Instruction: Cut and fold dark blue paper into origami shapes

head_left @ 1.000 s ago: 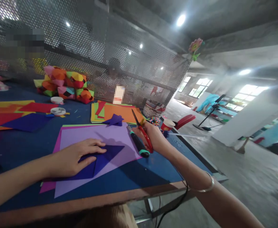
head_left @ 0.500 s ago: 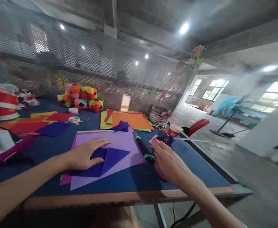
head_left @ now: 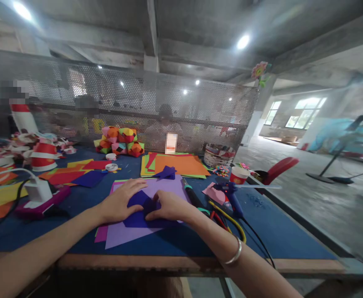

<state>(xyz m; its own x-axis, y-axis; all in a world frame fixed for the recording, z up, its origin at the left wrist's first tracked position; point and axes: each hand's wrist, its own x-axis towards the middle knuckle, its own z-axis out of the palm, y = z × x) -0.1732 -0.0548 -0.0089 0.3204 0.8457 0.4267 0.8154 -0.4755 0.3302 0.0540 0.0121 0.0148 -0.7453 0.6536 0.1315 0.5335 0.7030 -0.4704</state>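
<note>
A folded sheet of dark purple-blue paper (head_left: 138, 215) lies on a stack whose top sheet is lilac paper (head_left: 115, 236). My left hand (head_left: 122, 200) rests on its left side, fingers stretched out and thumb apart. From the right, my right hand (head_left: 170, 205) reaches over the same sheet with bent fingers and thumb on it, covering part of the fold. A small folded dark purple paper piece (head_left: 166, 172) sits just beyond, at the top of the lilac paper.
Right of the stack are a black and green tool (head_left: 192, 194), pliers with yellow handles (head_left: 235, 223), a glue gun (head_left: 234, 198) and a paper cup (head_left: 239, 175). Colored sheets (head_left: 181, 164) and folded paper balls (head_left: 119, 140) stand behind. A charger (head_left: 39, 190) is left.
My right hand has moved left from beside the glue gun onto the dark purple-blue paper. Pink paper and the pliers now show where it was. The view has turned slightly left and up.
</note>
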